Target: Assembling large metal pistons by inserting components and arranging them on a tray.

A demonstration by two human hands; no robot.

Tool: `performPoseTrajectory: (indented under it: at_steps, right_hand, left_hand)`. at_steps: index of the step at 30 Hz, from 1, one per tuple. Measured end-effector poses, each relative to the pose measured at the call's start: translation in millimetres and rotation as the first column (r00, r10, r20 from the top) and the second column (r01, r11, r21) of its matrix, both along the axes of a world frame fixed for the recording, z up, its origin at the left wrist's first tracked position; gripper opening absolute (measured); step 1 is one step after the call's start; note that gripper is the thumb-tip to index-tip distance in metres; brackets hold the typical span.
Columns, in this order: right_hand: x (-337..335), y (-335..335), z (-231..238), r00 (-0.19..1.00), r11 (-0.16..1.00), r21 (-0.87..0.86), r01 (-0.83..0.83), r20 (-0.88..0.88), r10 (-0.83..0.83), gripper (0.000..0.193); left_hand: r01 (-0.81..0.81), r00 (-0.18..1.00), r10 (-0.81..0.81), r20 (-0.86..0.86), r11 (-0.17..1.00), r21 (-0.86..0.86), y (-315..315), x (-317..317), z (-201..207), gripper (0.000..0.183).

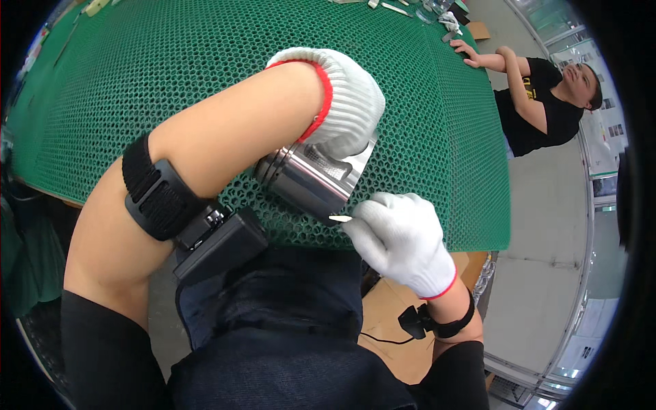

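A shiny metal piston (311, 183) lies tilted over the green mat in front of me, its ring grooves toward the left. My left hand (348, 113), in a white knit glove with a red cuff, reaches over from above, bent at the wrist, and grips the piston's far side; most of its fingers are hidden. Also gloved in white, my right hand (403, 239) pinches a small pale pointed stick (339, 218) between thumb and fingers. The stick's tip meets, or nearly meets, the piston's lower right edge; touching or apart I cannot tell.
A green honeycomb mat (225, 61) covers the table. Across the right corner a person (547, 102) in black rests a hand on the mat. White and clear small items (437, 14) sit at the far right edge. Brown cardboard (396, 321) is below the table edge.
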State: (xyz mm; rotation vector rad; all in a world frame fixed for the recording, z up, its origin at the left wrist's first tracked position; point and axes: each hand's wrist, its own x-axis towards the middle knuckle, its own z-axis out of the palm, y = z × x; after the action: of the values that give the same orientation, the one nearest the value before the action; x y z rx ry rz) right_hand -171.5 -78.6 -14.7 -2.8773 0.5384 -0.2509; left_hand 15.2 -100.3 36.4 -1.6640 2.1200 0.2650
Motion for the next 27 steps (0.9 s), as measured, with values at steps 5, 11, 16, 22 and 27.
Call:
performPoseTrajectory:
  at_steps: [5, 11, 16, 22, 27]
  right_hand:
    - [-1.5, 9.8, -3.4, 0.902, 0.963, 0.168, -0.211, -0.346, 0.258, 0.030]
    - [-47.8, 23.0, -4.2, 0.959, 0.652, 0.726, 0.219, -0.037, -0.280, 0.023]
    - [-33.8, 26.3, -6.9, 0.938, 0.334, 0.920, 0.206, -0.089, -0.334, 0.030]
    - [-29.4, 27.4, -13.4, 0.952, 0.064, 0.991, 0.117, -0.093, -0.291, 0.042]
    - [-49.6, 37.1, -23.9, 0.910, 0.035, 0.994, 0.099, -0.076, -0.407, 0.042]
  left_hand:
    - [-0.046, 0.930, -0.060, -0.363, 0.960, -0.275, 36.3, 31.8, -11.2, 0.031]
    - [-0.357, -0.887, -0.083, -0.455, 0.747, 0.561, 118.3, 100.6, -96.1, 0.042]
    - [-0.834, 0.012, -0.245, -0.969, 0.532, -0.145, 188.4, 44.3, -127.9, 0.112]
    - [-0.833, -0.154, 0.045, -0.987, 0.531, 0.154, 187.1, 70.3, -120.2, 0.090]
    - [-0.660, 0.616, -0.081, -0.784, 0.489, -0.570, 136.7, 100.4, -125.9, 0.062]
